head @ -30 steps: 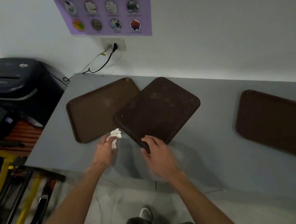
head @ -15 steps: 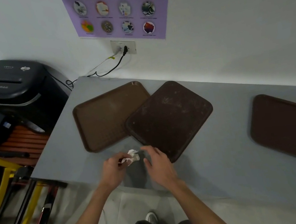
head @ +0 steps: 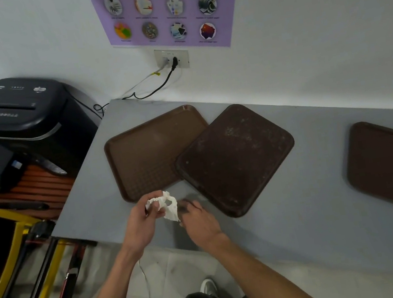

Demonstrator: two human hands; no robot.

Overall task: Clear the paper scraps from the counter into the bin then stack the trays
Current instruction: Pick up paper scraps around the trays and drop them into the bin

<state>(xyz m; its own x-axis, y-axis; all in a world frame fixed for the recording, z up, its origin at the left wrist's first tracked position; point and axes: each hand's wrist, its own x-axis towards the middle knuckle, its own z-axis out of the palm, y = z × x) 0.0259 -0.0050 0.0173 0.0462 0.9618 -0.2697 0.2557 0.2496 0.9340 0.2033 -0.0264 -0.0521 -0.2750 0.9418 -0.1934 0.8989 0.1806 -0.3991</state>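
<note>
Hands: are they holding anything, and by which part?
The left hand pinches the crumpled paper by its left side; the right hand is blurred beside it, hold unclear.

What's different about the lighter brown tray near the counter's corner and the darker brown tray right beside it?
The lighter brown plastic tray shows a raised rim and a bumpy grid inside; the darker brown plastic tray looks flat and speckled with pale marks. The darker one is turned at a different angle from the lighter one. The darker one's edge lies over the lighter one's corner. Both are rounded rectangles on the grey counter.
</note>
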